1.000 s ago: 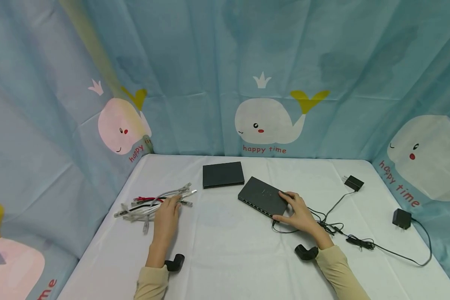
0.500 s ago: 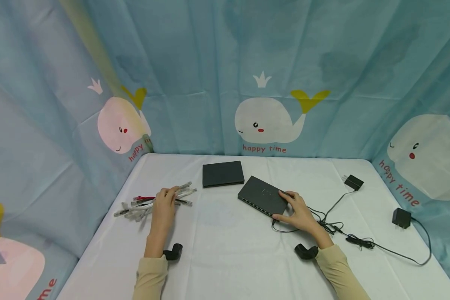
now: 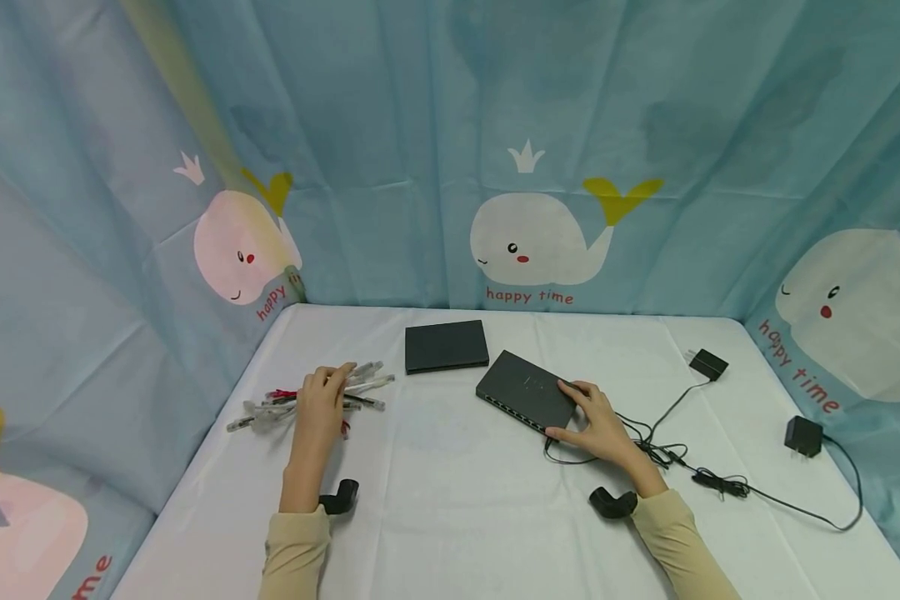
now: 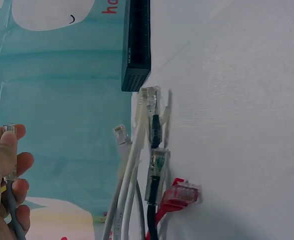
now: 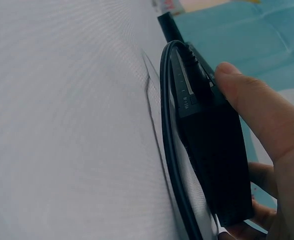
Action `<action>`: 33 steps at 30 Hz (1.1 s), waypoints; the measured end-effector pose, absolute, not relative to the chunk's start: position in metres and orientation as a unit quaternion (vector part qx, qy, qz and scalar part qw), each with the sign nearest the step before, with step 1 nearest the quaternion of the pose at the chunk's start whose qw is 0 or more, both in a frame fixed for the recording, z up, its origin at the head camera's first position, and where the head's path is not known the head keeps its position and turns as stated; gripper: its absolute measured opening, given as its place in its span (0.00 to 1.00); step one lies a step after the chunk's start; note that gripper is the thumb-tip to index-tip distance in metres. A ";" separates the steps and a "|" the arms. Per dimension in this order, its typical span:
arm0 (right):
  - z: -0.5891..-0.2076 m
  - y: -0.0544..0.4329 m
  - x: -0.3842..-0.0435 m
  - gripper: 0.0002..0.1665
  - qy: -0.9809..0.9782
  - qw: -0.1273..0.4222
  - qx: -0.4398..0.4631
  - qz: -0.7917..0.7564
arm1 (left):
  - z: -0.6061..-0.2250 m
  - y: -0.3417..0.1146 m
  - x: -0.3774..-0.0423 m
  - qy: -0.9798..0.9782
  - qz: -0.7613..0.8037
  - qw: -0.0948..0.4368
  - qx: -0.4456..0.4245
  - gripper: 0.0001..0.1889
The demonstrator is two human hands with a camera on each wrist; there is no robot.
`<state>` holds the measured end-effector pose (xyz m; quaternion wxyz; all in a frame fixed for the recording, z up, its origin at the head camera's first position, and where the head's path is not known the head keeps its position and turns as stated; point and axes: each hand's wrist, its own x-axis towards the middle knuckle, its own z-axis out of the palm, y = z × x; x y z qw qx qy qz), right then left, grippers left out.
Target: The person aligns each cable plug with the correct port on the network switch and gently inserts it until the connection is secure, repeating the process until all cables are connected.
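Observation:
My left hand (image 3: pixel 321 408) is over the pile of network cables (image 3: pixel 270 410) on the left of the table. In the left wrist view, its thumb and fingers pinch the clear plug of a grey network cable (image 4: pixel 12 207). White, black and red cable ends (image 4: pixel 181 194) lie below and beside it. My right hand (image 3: pixel 598 423) grips the right end of a black network switch (image 3: pixel 525 390), thumb at the port edge and fingers round the far side. A black power plug (image 5: pixel 199 82) sits in that port edge, as the right wrist view shows.
A second black flat box (image 3: pixel 446 346) lies behind, left of the switch. At the right are two power adapters (image 3: pixel 708 365), with black leads (image 3: pixel 656 454) tangled beside the right wrist. A blue whale-print curtain (image 3: pixel 390 167) surrounds the white table (image 3: pixel 450 517).
My left hand has drawn slightly left over the cables and now pinches a plug. Some cable ends have shifted, and a red one shows right of the hand. The right hand stays put.

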<state>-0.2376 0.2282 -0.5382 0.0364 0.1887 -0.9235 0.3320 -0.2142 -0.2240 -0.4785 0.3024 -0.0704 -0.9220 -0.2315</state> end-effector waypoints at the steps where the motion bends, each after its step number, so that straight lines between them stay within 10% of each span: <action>1: -0.538 0.228 -0.238 0.52 -0.924 0.037 0.189 0.331 | -0.477 -0.224 -0.214 -0.921 -0.227 0.308 -0.072 0.15; 33: -0.539 0.229 -0.237 0.53 -0.923 0.034 0.188 0.335 | -0.460 -0.145 -0.194 -0.930 -0.227 0.250 -0.140 0.17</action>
